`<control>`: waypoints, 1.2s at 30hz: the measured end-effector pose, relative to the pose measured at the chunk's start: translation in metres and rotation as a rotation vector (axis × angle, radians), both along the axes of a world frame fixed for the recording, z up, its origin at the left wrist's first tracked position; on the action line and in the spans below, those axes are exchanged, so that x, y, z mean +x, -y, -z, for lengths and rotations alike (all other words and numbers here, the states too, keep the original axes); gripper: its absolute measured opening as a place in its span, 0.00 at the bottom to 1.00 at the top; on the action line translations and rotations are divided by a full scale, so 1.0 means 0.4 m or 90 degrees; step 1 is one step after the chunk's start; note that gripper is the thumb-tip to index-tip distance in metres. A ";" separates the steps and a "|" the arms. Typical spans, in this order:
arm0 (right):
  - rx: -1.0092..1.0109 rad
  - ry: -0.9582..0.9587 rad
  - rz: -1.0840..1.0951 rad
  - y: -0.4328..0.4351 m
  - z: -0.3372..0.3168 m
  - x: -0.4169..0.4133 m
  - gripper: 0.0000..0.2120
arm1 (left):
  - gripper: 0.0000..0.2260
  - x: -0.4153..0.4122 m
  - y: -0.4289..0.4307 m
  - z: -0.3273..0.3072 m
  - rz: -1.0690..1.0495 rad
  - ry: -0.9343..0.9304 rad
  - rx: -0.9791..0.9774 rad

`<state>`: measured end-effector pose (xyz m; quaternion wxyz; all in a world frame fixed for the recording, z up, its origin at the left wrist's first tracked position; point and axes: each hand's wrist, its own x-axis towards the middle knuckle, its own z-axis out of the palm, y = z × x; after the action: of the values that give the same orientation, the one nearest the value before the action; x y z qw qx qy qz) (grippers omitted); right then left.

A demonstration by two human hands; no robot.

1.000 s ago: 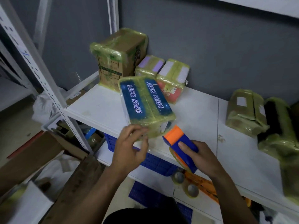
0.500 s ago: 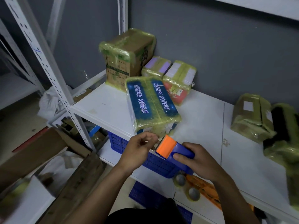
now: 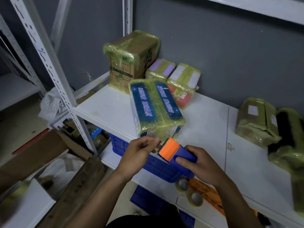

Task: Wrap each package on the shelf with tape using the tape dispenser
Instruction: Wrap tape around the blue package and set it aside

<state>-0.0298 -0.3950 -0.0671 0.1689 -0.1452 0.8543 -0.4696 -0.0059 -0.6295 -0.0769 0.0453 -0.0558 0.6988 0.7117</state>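
Observation:
A blue package (image 3: 154,109) wrapped in yellowish tape lies on the white shelf (image 3: 205,122) near its front edge. Just in front of it my right hand (image 3: 199,163) grips a blue tape dispenser (image 3: 176,153) with an orange front. My left hand (image 3: 139,153) has its fingers curled at the dispenser's front edge, pinching at the tape end there; the tape itself is hard to see. Neither hand touches the package.
A taped cardboard box (image 3: 131,58) and two small taped packages (image 3: 182,83) stand at the back left. More taped packages (image 3: 256,120) lie at the right. Below are a blue basket (image 3: 158,163), tape rolls (image 3: 196,199) and a shelf upright (image 3: 54,71).
My left hand let go of the blue package's near end and moved to the dispenser's front. The dispenser tilted, orange end up toward the package. The camera moved slightly.

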 end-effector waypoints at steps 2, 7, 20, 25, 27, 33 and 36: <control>-0.003 0.002 0.003 0.004 -0.002 0.003 0.19 | 0.17 0.003 0.004 0.009 0.021 -0.004 -0.021; -0.009 0.013 0.005 0.006 -0.004 0.012 0.20 | 0.09 0.001 0.001 0.017 0.014 -0.010 -0.050; 0.030 0.017 0.018 0.024 -0.036 -0.012 0.15 | 0.10 -0.010 0.008 0.014 -0.076 -0.062 -0.140; 0.079 0.020 0.035 0.014 -0.052 -0.030 0.11 | 0.11 -0.014 0.050 -0.003 -0.137 -0.100 -0.128; 0.083 0.025 0.027 0.018 -0.068 -0.031 0.14 | 0.12 -0.008 0.053 -0.001 -0.139 -0.104 -0.128; 0.143 -0.022 0.029 0.025 -0.098 -0.058 0.12 | 0.09 -0.020 0.148 0.012 -0.245 -0.082 -0.057; 0.168 -0.035 0.032 0.033 -0.105 -0.067 0.14 | 0.10 -0.019 0.158 0.030 -0.267 -0.054 -0.032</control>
<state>-0.0565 -0.4082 -0.0251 0.1514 -0.1130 0.9164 -0.3528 -0.0136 -0.6927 -0.0890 -0.1345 -0.1714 0.6906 0.6896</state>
